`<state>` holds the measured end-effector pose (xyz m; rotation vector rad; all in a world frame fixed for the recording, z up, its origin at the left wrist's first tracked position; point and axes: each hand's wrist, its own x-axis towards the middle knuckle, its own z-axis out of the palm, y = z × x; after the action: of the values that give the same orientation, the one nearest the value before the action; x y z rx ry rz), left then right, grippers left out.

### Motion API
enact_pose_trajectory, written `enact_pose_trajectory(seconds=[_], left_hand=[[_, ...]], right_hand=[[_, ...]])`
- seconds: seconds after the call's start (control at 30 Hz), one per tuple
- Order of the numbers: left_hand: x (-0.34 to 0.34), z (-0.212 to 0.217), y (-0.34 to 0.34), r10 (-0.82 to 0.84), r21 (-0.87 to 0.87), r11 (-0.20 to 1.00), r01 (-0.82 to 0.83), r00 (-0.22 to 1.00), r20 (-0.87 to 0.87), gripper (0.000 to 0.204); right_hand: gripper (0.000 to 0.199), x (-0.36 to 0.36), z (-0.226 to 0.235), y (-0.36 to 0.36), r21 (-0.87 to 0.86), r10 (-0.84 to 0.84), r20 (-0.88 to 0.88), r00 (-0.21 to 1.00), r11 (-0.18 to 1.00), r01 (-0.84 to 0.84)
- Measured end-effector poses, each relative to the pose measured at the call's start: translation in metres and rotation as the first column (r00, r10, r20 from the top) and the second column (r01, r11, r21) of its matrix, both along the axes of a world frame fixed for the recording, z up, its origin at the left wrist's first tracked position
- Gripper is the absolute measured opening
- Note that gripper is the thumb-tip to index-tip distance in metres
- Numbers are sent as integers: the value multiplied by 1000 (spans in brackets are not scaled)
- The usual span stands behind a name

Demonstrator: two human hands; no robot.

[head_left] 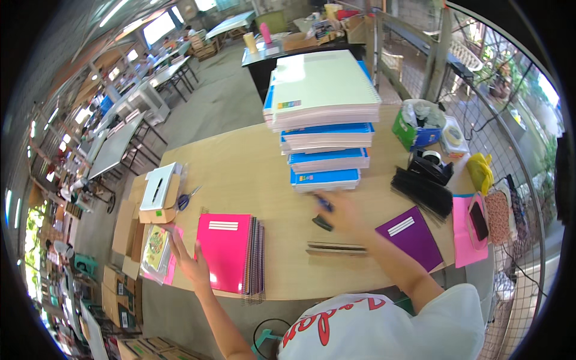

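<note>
Currently the left hand lies flat, fingers spread apart, on the left edge of the bright pink spiral-bound notebook, which tops a short stack of spiral notebooks at the near-left of the pale wooden counter. Palm presses the cover; nothing is clamped. The notebook's long axis runs away from the person, spine coils on its right side, so the hand sits at the side opposite the binding.

Right hand is extended forward, well apart from the pink notebook, toward the foot of the tall stack of blue-and-white spiral notebooks. It is motion-blurred; whether its fingers are apart or closed cannot be told. A small dark blue object and a small black object lie just beside it; contact is uncertain.

Nearer the person from the right hand lies a thin flat pile of dark covers; to its right a purple notebook, and beyond that a bundle of black binding combs. Left of the pink notebook: a packet of colourful sheets and blue-handled scissors.

Left hand is the nearer one to the pink notebook; right hand to the tall stack.
</note>
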<state>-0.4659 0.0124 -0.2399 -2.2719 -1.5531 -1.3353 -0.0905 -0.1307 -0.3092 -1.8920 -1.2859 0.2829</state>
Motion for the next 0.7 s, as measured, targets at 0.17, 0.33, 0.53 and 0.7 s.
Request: enact_pose_trajectory(seconds=[0.17, 0.33, 0.53, 0.7], left_hand=[[228, 143, -53, -786, 46, 618, 785, 619, -1, 54], [375, 193, -45, -838, -18, 408, 913, 366, -405, 58], [441, 208, -23, -773, -348, 410, 843, 119, -623, 48], [446, 210, -8, -869, -385, 273, 882, 55, -491, 43]], right_hand=[[53, 110, -100, -148, -231, -337, 482, 809, 841, 488], [64, 104, -131, -194, -275, -437, 463, 771, 756, 594], [68, 102, -133, -207, -283, -449, 452, 771, 747, 601], [69, 105, -103, -210, -162, -480, 366, 797, 811, 562]])
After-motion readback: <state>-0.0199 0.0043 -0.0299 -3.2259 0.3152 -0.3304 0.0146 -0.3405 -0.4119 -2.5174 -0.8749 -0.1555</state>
